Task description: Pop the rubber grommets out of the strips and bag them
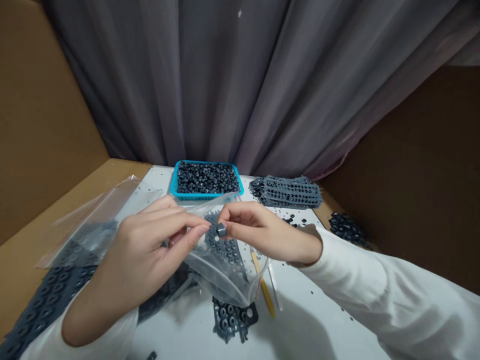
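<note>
The right hand (258, 230) pinches a small grey ring (221, 229) between thumb and finger, at the mouth of a clear zip bag (225, 277) whose edge the left hand (150, 250) grips, with a punched grey sheet (221, 245) inside. Below lie a yellow stick (263, 285) and a punched scrap (232, 320); upper centre, a blue basket (205, 163) of rings (206, 179); upper right, stacked grey strips (290, 192)

A dark perforated rubber sheet (45, 305) is cut off at near left. A thin yellow stick (263, 282) is partly hidden by a clear plastic bag (221, 280).
</note>
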### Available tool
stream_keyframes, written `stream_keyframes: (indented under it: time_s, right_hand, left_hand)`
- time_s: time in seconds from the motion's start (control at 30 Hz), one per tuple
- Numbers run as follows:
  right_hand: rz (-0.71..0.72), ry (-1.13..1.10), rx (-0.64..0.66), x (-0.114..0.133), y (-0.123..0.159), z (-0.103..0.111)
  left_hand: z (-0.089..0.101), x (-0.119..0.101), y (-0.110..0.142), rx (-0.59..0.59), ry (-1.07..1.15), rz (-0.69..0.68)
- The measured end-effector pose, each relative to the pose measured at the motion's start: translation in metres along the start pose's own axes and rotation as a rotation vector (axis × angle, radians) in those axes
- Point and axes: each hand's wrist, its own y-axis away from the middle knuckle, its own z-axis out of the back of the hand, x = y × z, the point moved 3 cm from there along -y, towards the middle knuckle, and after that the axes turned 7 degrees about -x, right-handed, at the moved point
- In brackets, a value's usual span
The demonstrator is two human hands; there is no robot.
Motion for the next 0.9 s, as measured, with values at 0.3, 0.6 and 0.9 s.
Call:
stream_keyframes:
  time_s: [0.3, 0.6, 0.9]
  right_hand:
    - [-0.072, -0.143, 0.071, -0.007, 0.001, -0.002]
    - [-0.065, -0.179, 0.144, -0.004, 0.003, -0.008]
    - [-0.167, -0.179, 0.136, -0.003, 0.001, -0.014]
  left_hand:
    - [0.003, 0.000, 0.002, -0.082, -0.068, -0.005]
    - [-0.001, -0.007, 0.005, 0.031, 0.070, -0.095]
    - [0.001, -0.009, 0.010, 0.012, 0.079, -0.271]
